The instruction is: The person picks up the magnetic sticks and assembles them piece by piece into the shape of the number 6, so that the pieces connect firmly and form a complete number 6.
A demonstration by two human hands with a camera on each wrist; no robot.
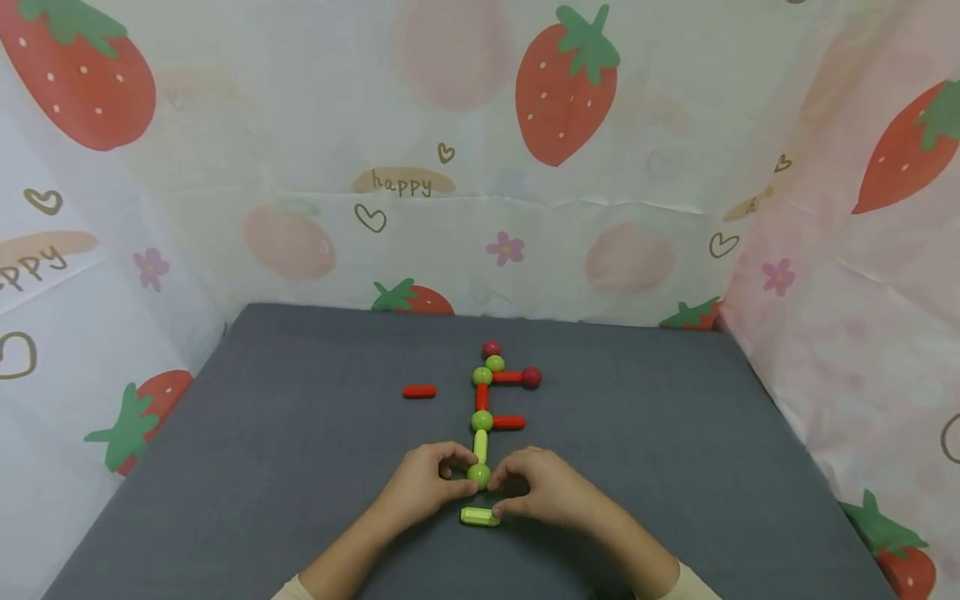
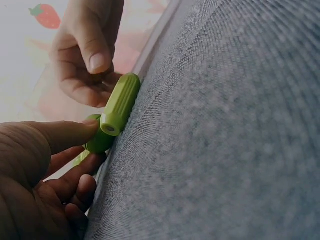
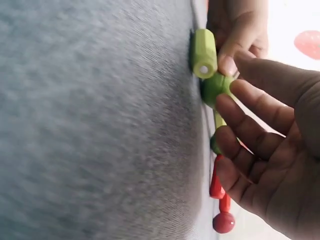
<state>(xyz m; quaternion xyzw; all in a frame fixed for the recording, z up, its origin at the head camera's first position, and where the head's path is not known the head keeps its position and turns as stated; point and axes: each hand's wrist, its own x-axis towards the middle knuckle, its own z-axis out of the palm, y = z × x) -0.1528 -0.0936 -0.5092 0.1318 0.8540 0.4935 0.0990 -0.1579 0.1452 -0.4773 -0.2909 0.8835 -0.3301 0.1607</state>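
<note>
Our left hand (image 1: 426, 485) pinches the green ball (image 1: 478, 476) ending the chain (image 1: 482, 398), farthest from the far edge of the bench (image 1: 637, 400); our right hand (image 1: 551, 487), loosely curved, holds nothing. We're apparently steadying; adding the loose green bar (image 1: 477, 517) probably calls for squaring its end.

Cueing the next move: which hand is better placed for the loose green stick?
Probably the right hand: its fingers seem empty, close to the loose green stick, while the left hand pinches the nearest green ball.

Two hands (image 1: 420, 487) (image 1: 551, 492) flank the nearest green ball (image 1: 478, 476).
</note>
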